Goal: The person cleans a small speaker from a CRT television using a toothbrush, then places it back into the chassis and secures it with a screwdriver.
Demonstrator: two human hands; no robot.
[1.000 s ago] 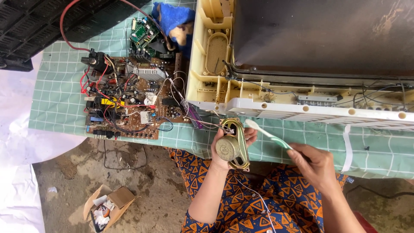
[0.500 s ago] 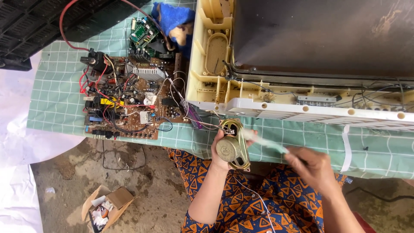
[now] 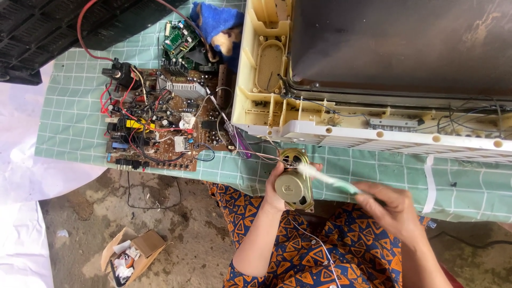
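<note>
My left hand (image 3: 273,188) grips an oval speaker (image 3: 294,181) by its frame, magnet side up, just off the table's near edge. Thin wires run from the speaker up to the circuit board (image 3: 160,125). My right hand (image 3: 392,205) holds a toothbrush (image 3: 328,178) with a white and green handle. Its bristle end rests on the upper right of the speaker and is blurred by motion. An opened cream television casing (image 3: 341,128) with a dark tube lies face down just beyond the speaker.
A green checked cloth (image 3: 69,117) covers the table. A smaller green board (image 3: 180,38) and a blue rag (image 3: 218,21) lie at the back. A black rear cover (image 3: 42,32) is top left. On the dirt floor sits a cardboard box (image 3: 130,256) of scraps.
The toothbrush head has slid down from the speaker's top rim onto its upper right side, my right hand moving slightly with it. The speaker stays in my left hand.
</note>
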